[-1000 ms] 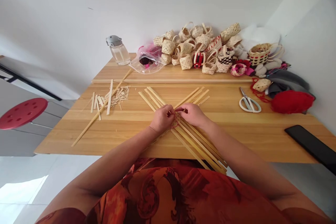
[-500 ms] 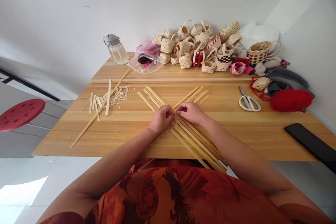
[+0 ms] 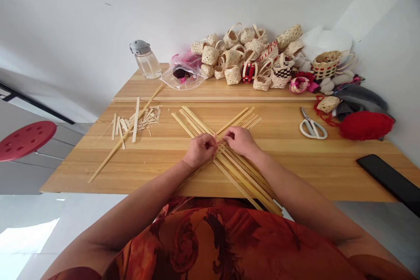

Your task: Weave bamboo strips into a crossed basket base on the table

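Note:
Several pale bamboo strips cross in an X on the table, with a small woven patch at the crossing. Over the patch's left side is my left hand, fingers closed in a pinch on a thin red yarn. My right hand comes in from the other side, thumb and forefinger pinched on the same yarn close to the left fingertips. Both hands rest low against the strips and partly hide the weave. The yarn is thin, and its full path is hidden by the fingers.
White-handled scissors and a ball of red yarn lie to the right, a black phone nearer. Small woven baskets crowd the back. A bottle, plastic bag and cut strip scraps are leftward.
My right fingertips have drawn slightly away from the left ones, showing more of the woven patch. My left hand has shifted a little left. The strips lie much as before.

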